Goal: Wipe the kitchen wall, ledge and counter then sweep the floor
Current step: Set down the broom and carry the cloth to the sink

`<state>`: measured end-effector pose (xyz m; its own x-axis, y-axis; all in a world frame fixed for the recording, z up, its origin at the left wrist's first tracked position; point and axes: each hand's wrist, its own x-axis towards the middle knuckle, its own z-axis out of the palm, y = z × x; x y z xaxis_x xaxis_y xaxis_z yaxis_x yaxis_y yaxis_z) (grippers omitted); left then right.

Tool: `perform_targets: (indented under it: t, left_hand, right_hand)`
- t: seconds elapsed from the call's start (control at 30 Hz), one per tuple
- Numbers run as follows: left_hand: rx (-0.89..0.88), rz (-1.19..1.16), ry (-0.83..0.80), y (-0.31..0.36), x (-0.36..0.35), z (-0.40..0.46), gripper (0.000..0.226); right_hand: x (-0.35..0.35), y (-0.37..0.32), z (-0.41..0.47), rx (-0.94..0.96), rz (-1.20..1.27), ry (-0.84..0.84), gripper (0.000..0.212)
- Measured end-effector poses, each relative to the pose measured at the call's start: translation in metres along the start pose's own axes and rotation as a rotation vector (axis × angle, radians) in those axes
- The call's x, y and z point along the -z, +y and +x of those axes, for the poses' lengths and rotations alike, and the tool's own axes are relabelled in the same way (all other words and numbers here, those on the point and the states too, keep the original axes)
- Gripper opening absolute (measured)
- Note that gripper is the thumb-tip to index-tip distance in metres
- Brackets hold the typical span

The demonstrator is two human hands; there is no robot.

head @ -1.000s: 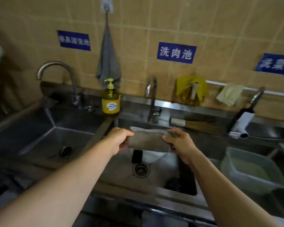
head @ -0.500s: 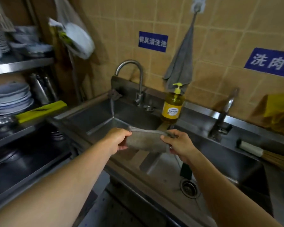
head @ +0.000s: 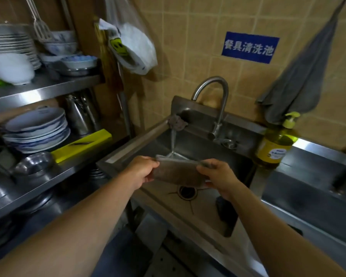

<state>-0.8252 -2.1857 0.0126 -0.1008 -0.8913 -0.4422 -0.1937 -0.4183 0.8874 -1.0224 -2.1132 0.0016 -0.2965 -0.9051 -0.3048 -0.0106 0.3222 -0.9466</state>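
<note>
Tan tiled wall (head: 188, 33) rises behind a steel sink (head: 198, 148), and over that basin a grey-brown cloth (head: 178, 172) is held out flat and taut. One cloth, two hands: the left hand (head: 142, 170) pinches its left edge, fingers curled under and thumb on top, while the right hand (head: 218, 174) grips the right edge the same way. Stretched like this between the fingertips, the cloth looks readied for folding or wetting before any wiping — a judgement only, since no water can be seen running.

Just beyond the fingers, past the cloth's far edge, stands one curved faucet (head: 214, 96); directly below the knuckles lies the round drain (head: 188, 191). A crumpled rag (head: 177, 121) sits on the sink's back-left corner, likely parked there to dry. Right of the right hand, on the ledge, one yellow soap bottle (head: 276, 144) stands upright within easy reach, and above it one grey towel (head: 302, 76) hangs against the tiles. One blue sign (head: 250, 47) marks the wall over the tap.

Left of the left hand, two steel shelves carry stacked plates (head: 36, 128) — the count is too blurred to give — plus one yellow board (head: 82, 144) and one hanging plastic bag (head: 130, 47).
</note>
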Motion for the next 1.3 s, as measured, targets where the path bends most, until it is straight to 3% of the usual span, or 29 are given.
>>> perform_targets:
  t: [0.73,0.9,1.13,1.3]
  left_hand:
    - [0.107,-0.104,0.196,0.039,0.069,0.217,0.028]
    - [0.057,0.004,0.175,0.041,0.090,0.281,0.030]
    - [0.083,0.105,0.022,0.041,0.115,0.371,0.034]
    - [0.030,0.209,-0.045,0.037,0.119,0.416,0.027]
  right_hand:
    - [-0.106,-0.025,0.203,-0.117,0.000,-0.142,0.027]
    - [-0.145,-0.016,0.246,-0.163,0.034,-0.039,0.026]
    - [-0.200,-0.004,0.290,-0.237,0.121,0.208,0.015]
    - [-0.229,-0.001,0.319,-0.286,0.223,0.341,0.018]
